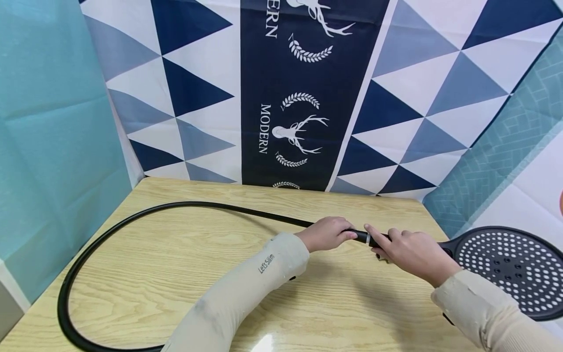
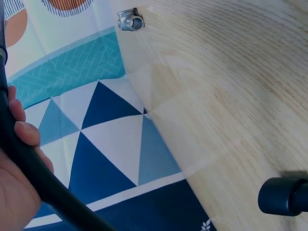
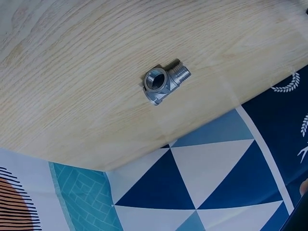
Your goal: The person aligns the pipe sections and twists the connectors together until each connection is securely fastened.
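My left hand (image 1: 327, 233) grips the end of a black shower hose (image 1: 246, 210), fingers wrapped around it in the left wrist view. Opposite it, my right hand (image 1: 413, 254) holds the handle of a black shower head (image 1: 510, 269), with the index finger stretched along the handle. Hose end and handle meet in line between the two hands, a pale ring (image 1: 368, 238) showing at the joint. The round spray face, dotted with light nozzles, points up beyond the right wrist. Only a fingertip (image 3: 304, 186) of a hand appears in the right wrist view.
A silver threaded pipe fitting (image 3: 163, 82) lies on the wooden table (image 1: 211, 274), mostly hidden behind the right hand in the head view. The hose loops widely over the table's left side. A black cylindrical end piece (image 2: 279, 196) lies on the table. Patterned cloth (image 1: 286, 98) hangs behind.
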The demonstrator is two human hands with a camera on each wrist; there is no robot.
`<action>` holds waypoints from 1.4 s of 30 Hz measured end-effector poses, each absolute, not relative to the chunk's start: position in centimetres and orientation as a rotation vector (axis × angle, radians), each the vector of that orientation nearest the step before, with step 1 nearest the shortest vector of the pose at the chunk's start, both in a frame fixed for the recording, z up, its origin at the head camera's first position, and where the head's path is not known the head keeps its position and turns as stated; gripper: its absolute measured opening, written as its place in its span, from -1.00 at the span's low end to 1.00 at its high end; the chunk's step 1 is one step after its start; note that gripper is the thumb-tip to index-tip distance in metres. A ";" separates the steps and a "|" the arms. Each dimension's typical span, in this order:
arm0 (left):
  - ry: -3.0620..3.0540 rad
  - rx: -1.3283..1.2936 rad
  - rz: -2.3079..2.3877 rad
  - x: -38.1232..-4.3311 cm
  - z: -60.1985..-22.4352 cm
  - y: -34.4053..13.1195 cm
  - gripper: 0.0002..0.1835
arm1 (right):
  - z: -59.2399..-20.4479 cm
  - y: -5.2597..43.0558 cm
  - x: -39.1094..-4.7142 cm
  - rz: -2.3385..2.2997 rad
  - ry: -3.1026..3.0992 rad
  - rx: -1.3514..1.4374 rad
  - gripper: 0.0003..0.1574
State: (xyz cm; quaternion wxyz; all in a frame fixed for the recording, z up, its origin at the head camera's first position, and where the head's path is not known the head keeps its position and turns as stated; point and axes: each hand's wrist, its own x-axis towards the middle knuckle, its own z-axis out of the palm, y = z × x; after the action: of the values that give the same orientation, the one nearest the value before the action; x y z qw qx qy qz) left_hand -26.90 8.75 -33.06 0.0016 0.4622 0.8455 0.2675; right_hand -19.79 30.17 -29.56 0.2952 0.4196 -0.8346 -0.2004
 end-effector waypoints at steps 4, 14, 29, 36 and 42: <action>2.648 1.456 0.866 -26.9 -33.1 8.7 -0.76 | -29.6 30.1 -19.7 -0.545 -2.227 1.117 -0.08; 2.633 1.411 0.822 -26.7 -33.2 8.5 -0.60 | -29.8 30.0 -19.7 -0.544 -2.208 1.117 -0.10; 2.598 1.430 0.894 -27.5 -33.3 8.2 -0.69 | -29.6 29.9 -20.4 -0.515 -2.152 1.134 -0.10; 2.595 1.516 0.906 -27.6 -33.4 8.1 -0.78 | -29.9 30.0 -20.4 -0.503 -2.118 1.138 -0.15; 2.607 1.528 0.919 -27.5 -33.7 7.9 -0.78 | -30.2 29.8 -20.5 -0.518 -2.110 1.127 -0.15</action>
State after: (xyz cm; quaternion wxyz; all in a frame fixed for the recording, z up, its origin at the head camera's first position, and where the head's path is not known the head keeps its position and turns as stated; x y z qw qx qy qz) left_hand -27.47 7.85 -33.70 -0.0086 0.4838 0.8254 0.2909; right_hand -20.46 29.80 -30.19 0.3402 0.4332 -0.8106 -0.1989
